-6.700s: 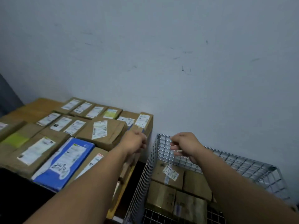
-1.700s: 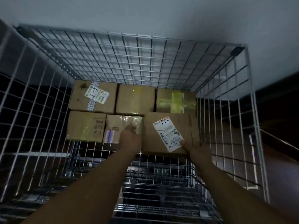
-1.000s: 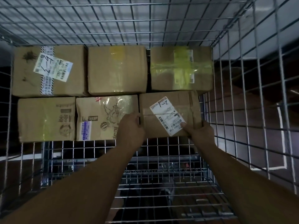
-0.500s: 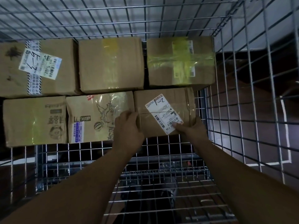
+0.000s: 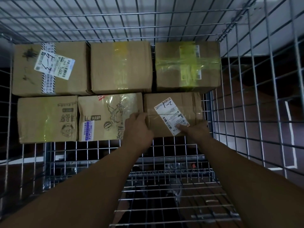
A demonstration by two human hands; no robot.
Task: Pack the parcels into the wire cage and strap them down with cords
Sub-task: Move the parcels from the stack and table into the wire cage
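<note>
Head view: left hand [image 5: 138,127] and right hand [image 5: 196,129] grip the near-right box [image 5: 185,102], seating it in the cage [image 5: 246,96]; next, release it.

In the cage [image 5: 246,112], left hand [image 5: 138,127] and right hand [image 5: 195,130] grip a labelled box [image 5: 174,106] near its right wall, with five other boxes [image 5: 120,68] alongside.

six parcels [image 5: 120,68] pack far half of wire cage [image 5: 115,22], two rows of three, sides touching or nearly. near half of cage floor [image 5: 92,152] bare grid, free reach. narrow slot between front-right parcel [image 5: 189,102] and right mesh wall [image 5: 246,104].
</note>
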